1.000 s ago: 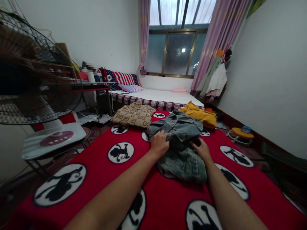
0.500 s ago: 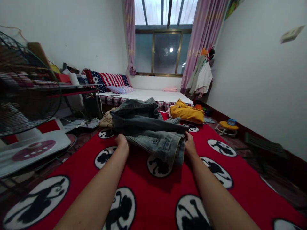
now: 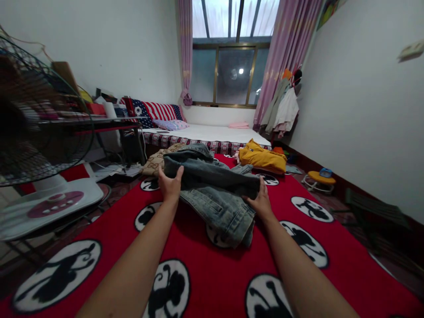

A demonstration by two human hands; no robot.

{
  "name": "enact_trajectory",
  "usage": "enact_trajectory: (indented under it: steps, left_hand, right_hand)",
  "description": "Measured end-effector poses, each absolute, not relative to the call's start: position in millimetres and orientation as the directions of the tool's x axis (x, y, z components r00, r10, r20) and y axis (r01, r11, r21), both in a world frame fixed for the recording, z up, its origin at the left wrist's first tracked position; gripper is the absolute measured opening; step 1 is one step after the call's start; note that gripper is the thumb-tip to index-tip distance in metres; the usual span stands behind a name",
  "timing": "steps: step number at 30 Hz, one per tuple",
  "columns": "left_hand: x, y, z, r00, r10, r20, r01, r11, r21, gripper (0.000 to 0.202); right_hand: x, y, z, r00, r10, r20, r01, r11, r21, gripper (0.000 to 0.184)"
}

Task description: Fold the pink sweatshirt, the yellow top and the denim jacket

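A blue denim jacket [image 3: 212, 201] lies partly folded on the red blanket [image 3: 212, 274] with black-and-white oval prints. My left hand [image 3: 170, 183] grips the jacket's left edge, its thumb on top and the other fingers hidden behind the cloth. At the opposite end, my right hand [image 3: 260, 198] grips a dark folded strip of the same jacket, thumb below and fingers around its end. The jacket's lower part with a seam and pocket hangs toward me onto the blanket. A tan patterned cloth [image 3: 154, 162] sits behind it at the left.
A folded yellow garment [image 3: 261, 157] rests at the blanket's far right. Behind stands a bed [image 3: 212, 132] under the window. A fan [image 3: 46, 119] and a cluttered desk [image 3: 112, 121] are at left; a small yellow stool [image 3: 319, 178] and a dark folding stool [image 3: 376, 205] at right.
Both hands have shifted on the jacket, the left now with its thumb over the top. The jacket's raised back part has sunk lower, and its front part has settled onto the blanket.
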State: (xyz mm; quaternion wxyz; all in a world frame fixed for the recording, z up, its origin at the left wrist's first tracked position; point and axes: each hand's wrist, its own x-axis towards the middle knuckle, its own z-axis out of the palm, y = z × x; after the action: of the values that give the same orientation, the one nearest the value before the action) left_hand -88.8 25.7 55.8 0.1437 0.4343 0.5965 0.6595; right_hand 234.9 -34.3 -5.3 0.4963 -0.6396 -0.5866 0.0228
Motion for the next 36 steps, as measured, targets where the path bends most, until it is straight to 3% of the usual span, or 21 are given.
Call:
enact_trajectory:
  steps: [2,5,8,11,16,21,24,30,33,36]
  left_hand:
    - [-89,27,53,-0.552,0.758,0.348,0.398,-0.128,0.909,0.087]
    - [-92,30,48,-0.536,0.792,0.293,0.462,-0.016,0.887,0.067]
    - [-93,31,40,-0.516,0.810,0.279,0.465,-0.008,0.885,0.042]
    - [-91,32,32,-0.499,0.807,0.316,0.475,-0.051,0.879,0.037]
    - [-85,29,25,-0.479,0.778,0.407,0.529,-0.115,0.841,0.051]
    - [-80,26,21,-0.479,0.784,0.395,0.513,-0.115,0.851,0.058]
    - [-84,29,16,-0.479,0.780,0.403,0.495,-0.139,0.858,0.056]
    - [-96,37,6,-0.463,0.791,0.400,0.411,-0.209,0.887,0.053]
    - [-95,36,12,-0.481,0.798,0.363,0.302,-0.238,0.923,0.050]
    - [-85,34,26,-0.401,0.844,0.357,0.170,-0.314,0.934,0.048]
  right_hand:
    - [234,-33,-3,0.320,0.813,0.487,0.753,0.093,-0.651,0.114]
    - [230,-31,4,0.365,0.835,0.413,0.798,-0.052,-0.600,0.109]
    - [225,-30,12,0.369,0.855,0.365,0.856,-0.159,-0.493,0.081]
    - [223,-27,15,0.366,0.838,0.405,0.899,-0.207,-0.385,0.055]
    - [227,-23,13,0.281,0.896,0.344,0.900,-0.121,-0.420,0.053]
    - [225,-32,18,0.320,0.885,0.339,0.886,-0.153,-0.438,0.018]
    - [216,-44,20,0.317,0.863,0.394,0.884,-0.117,-0.453,0.011]
    - [197,-79,21,0.364,0.836,0.410,0.768,-0.020,-0.641,0.016]
    - [179,-106,37,0.344,0.825,0.449,0.651,0.136,-0.747,0.023]
    - [150,-142,59,0.229,0.815,0.532,0.567,0.333,-0.754,0.024]
